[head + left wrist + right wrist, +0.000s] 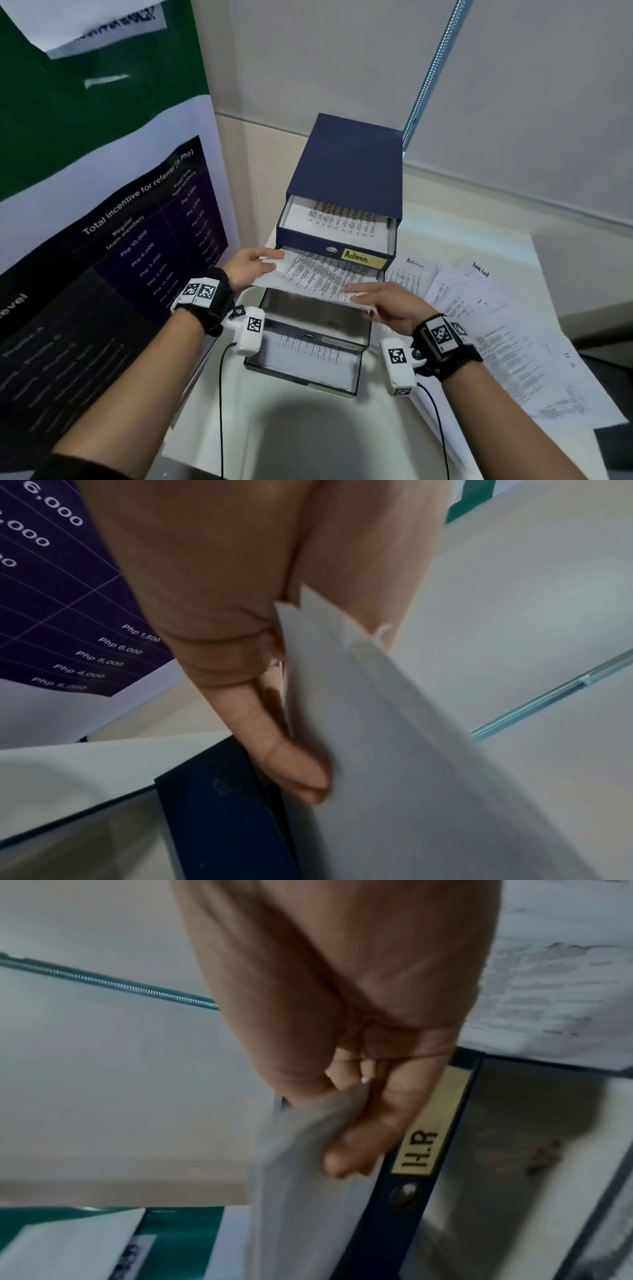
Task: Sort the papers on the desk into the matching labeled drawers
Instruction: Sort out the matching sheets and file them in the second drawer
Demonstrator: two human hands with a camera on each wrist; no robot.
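A stack of printed papers (317, 277), held level above the open middle drawer (310, 310), just below the "Admin" drawer (337, 233). My left hand (251, 265) pinches its left edge, my right hand (383, 303) its near right corner. More papers (479, 308) lie spread on the desk (308, 442) to the right.

At the left of your head view stands a large poster (102, 240), green at the top and dark purple below, printed with a table of Php amounts. Behind it you have plain cream walls (308, 68), and a beaded blind cord (435, 72) hangs at upper right. Lower centre, the white desk (308, 438) carries a soft shadow.
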